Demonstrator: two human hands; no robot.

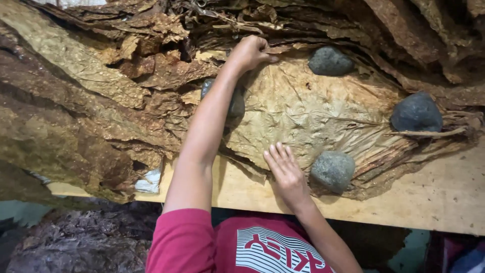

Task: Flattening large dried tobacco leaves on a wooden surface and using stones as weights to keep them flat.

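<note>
A wide, crinkled tan dried leaf lies spread on a wooden board. My left hand reaches to the leaf's far edge, its fingers curled shut on that edge. My right hand lies flat and open on the near edge of the leaf, fingers together. Grey stones rest on the leaf: one at the far side beside my left hand, one just right of my right hand, and a darker one at the right. My left forearm partly hides another stone.
Heaps of brown dried leaves crowd the left and the back. Darker leaf stacks hang over the far right. A bit of white material shows at the board's left edge. Dark leaf debris lies below the board.
</note>
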